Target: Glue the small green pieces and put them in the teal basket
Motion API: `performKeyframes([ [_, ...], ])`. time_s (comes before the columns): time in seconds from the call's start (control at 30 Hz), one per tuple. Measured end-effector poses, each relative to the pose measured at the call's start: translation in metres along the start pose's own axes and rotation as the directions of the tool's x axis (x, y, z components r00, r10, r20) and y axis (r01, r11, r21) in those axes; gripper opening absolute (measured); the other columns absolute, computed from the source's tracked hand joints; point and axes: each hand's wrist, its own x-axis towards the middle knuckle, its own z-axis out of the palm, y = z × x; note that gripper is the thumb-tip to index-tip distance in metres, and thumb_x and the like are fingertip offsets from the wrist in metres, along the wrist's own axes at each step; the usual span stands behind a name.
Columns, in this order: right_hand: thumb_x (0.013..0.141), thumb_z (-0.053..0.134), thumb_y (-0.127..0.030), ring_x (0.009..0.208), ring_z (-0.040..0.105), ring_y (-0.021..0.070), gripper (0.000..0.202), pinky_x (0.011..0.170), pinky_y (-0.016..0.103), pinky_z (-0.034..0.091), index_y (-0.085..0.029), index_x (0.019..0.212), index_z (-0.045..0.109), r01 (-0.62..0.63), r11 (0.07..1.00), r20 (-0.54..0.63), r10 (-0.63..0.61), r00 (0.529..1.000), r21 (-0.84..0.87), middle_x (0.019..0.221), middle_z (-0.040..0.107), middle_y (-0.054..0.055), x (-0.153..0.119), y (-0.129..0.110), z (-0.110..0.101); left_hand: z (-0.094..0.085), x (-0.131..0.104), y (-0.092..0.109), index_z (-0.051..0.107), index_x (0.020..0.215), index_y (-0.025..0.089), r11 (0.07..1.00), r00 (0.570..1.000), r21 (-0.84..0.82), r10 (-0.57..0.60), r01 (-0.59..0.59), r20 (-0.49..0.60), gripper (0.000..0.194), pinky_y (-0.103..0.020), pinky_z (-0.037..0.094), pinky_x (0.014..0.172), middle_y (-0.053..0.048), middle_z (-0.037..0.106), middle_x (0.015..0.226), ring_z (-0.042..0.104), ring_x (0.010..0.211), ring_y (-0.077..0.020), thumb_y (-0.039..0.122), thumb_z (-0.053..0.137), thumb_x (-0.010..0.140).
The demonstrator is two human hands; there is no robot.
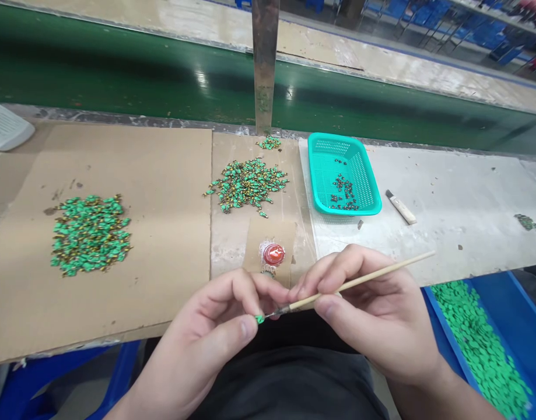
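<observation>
My left hand [224,315] pinches a tiny green piece [259,319] between thumb and forefinger. A slim light wooden stick tool [381,270] is gripped in my right hand [364,309], and its thin metal tip reaches the green piece. Just beyond my fingers, a small round cap of red paste [274,254] sits on a cardboard square. Behind it lies a loose pile of small green and gold-brown pieces [248,182]. A larger, flatter pile of similar pieces [91,234] rests on cardboard to the left.
A turquoise mesh basket [314,175] holds several small dark bits. To its right lies a short flat-bladed tool [401,207]. At lower right, a blue bin [524,309] contains many green pieces. A metal post [264,70] rises at the table's back edge. A white container [7,125] stands far left.
</observation>
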Motion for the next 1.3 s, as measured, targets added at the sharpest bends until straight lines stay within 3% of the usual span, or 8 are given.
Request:
performKeyframes([
  [0.67, 0.104, 0.090, -0.010, 0.094, 0.094, 0.0227, 0.016, 0.093, 0.037, 0.078, -0.025, 0.101, 0.083, 0.006, 0.998, 0.002, -0.007, 1.000, 0.070, 0.102, 0.094, 0.006, 0.0001, 0.0015, 0.0017, -0.0024, -0.0015, -0.0018, 0.089, 0.097, 0.028, 1.000, 1.000, -0.008, -0.010, 0.010, -0.002, 0.013, -0.031, 0.064, 0.101, -0.004, 0.093, 0.118, 0.081, 0.107, -0.0235, 0.036, 0.094, 0.106],
  [0.87, 0.104, 0.090, -0.013, 0.096, 0.094, 0.0267, 0.015, 0.092, 0.042, 0.078, -0.025, 0.101, 0.081, 0.005, 1.000, 0.003, -0.005, 1.000, 0.008, 0.102, 0.094, 0.007, -0.0016, 0.0007, 0.0004, -0.0012, -0.0003, -0.0018, 0.089, 0.096, 0.027, 1.000, 1.000, -0.003, -0.010, 0.010, -0.016, 0.014, -0.033, 0.065, 0.103, -0.006, 0.092, 0.118, 0.083, 0.112, -0.0265, 0.036, 0.094, 0.105],
  [1.3, 0.102, 0.091, -0.011, 0.090, 0.088, 0.0227, 0.017, 0.084, 0.036, 0.074, -0.025, 0.100, 0.083, 0.074, 0.988, 0.055, -0.067, 0.996, -0.136, 0.099, 0.091, 0.006, -0.0021, -0.0029, -0.0014, -0.0010, -0.0027, -0.0022, 0.087, 0.091, 0.026, 0.999, 0.999, 0.034, -0.015, 0.016, -0.038, 0.020, -0.030, 0.067, 0.096, -0.007, 0.091, 0.111, 0.084, 0.107, -0.0268, 0.039, 0.097, 0.103],
])
